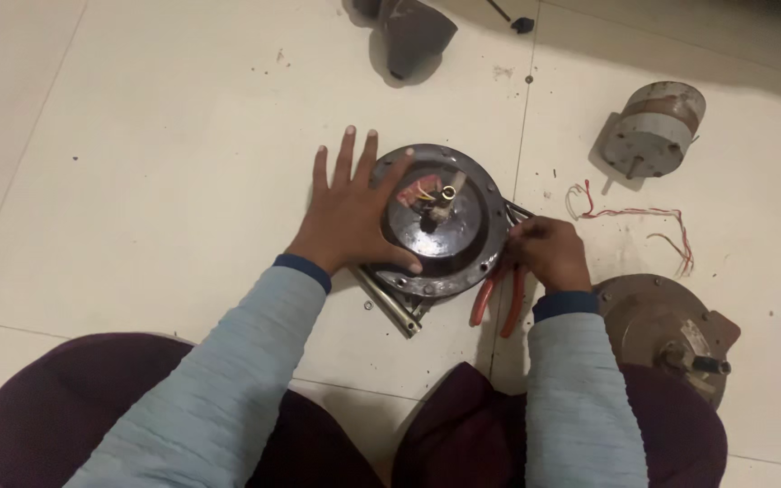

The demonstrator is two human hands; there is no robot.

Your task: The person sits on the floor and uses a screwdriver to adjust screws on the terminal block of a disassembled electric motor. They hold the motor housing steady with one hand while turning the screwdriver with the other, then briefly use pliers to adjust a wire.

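A round dark fan motor housing (449, 237) lies on the tiled floor, with red and yellow wires at its centre hub. My left hand (350, 208) rests flat on its left side, fingers spread, pressing it down. My right hand (549, 251) grips red-handled pliers (499, 303) at the housing's right edge; the jaws are hidden behind my fingers. A metal bracket (390, 303) sticks out from under the housing at the lower left.
A second round motor part (657, 325) with a shaft lies by my right knee. A grey cylindrical motor (654, 126) stands at the upper right, loose red and white wires (630, 217) below it. A dark cover (413, 34) lies at the top.
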